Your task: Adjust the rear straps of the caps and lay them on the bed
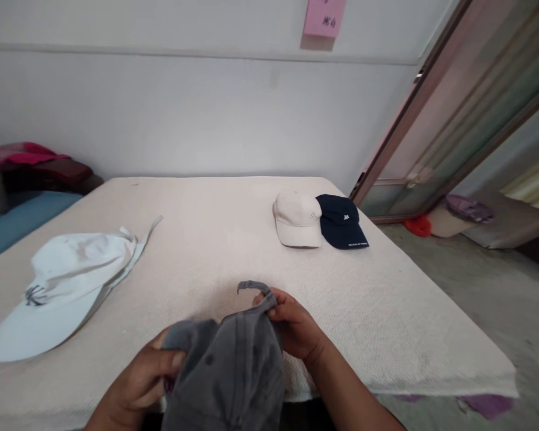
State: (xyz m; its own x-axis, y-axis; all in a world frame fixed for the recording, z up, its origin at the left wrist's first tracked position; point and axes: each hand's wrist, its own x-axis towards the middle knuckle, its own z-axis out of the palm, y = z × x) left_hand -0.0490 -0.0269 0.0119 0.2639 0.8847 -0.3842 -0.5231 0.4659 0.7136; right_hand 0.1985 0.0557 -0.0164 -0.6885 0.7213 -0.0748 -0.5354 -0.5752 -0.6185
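A grey cap point(229, 365) is held up at the table's near edge, low in the view. My left hand point(146, 371) grips its left side, thumb on the cloth. My right hand point(294, 323) pinches the back edge near the strap, whose loose end curls up to the left. At the left lies a white cap point(78, 266) with a dark logo and its strap sticking out. Farther back on the right, a cream cap point(297, 218) rests beside a navy cap point(341, 221), the two touching.
The table point(206, 239) has a pale textured cloth. A pale wall point(184, 114) stands behind it. Blue bedding point(31, 215) is at the left, and a glass-panelled door point(453, 108) at the right.
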